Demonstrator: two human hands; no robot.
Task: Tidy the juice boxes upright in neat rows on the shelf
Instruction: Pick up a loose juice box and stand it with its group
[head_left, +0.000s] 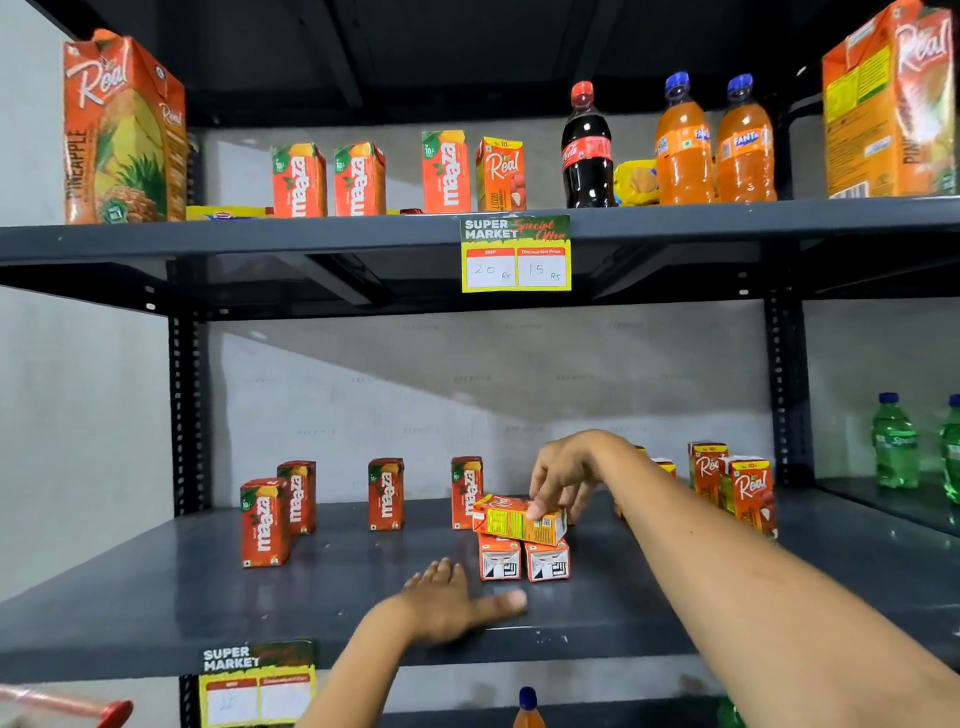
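On the dark middle shelf (156, 587) several small red Maaza juice boxes (265, 522) stand upright in a loose row on the left. Two boxes (522, 561) lie flat on their sides at the centre, bottoms facing me. A Real juice box (511, 522) lies flat across them, and my right hand (563, 475) grips its right end from above. My left hand (457, 603) rests flat on the shelf just in front of the pile, fingers spread, holding nothing. More Real boxes (748, 493) stand upright behind my right forearm; some are partly hidden.
The upper shelf (260, 236) carries large Real cartons (119, 130), small juice boxes, a cola bottle (587, 150) and two Fanta bottles (714, 145). Price tags (517, 254) hang on the shelf edges. Green bottles (896, 444) stand in the right bay. Black uprights frame the shelf.
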